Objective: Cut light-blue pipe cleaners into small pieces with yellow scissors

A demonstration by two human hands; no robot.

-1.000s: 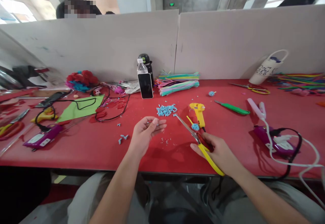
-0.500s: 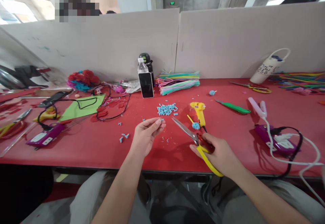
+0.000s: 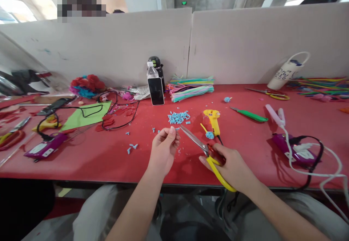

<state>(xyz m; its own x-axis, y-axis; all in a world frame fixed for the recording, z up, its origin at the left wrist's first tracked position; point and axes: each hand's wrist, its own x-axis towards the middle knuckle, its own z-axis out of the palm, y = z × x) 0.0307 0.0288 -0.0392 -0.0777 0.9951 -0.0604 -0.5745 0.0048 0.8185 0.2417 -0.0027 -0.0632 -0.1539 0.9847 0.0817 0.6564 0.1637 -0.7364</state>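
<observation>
My right hand (image 3: 230,166) grips yellow-handled scissors (image 3: 203,148), their blades pointing up-left toward my left hand. My left hand (image 3: 164,150) is pinched shut just in front of the blade tips; what sits between its fingertips is too small to name. A small pile of light-blue cut bits (image 3: 178,117) lies on the red table (image 3: 95,153) just beyond both hands, with scattered blue bits (image 3: 132,147) to the left. A yellow glue gun (image 3: 213,120) and a small blue pom-pom on a yellow stem (image 3: 208,134) lie right of the scissors.
A water bottle with a phone leaning on it (image 3: 155,88) and a stack of pipe cleaners (image 3: 192,88) stand at the back by the white divider. Purple devices with cables (image 3: 296,148) (image 3: 45,147), a green-handled tool (image 3: 249,115) and green paper (image 3: 87,115) lie around. Another person is behind the divider.
My left hand has moved right and forward, closing into a pinch near the scissor tips. The right hand with the scissors has shifted left toward it.
</observation>
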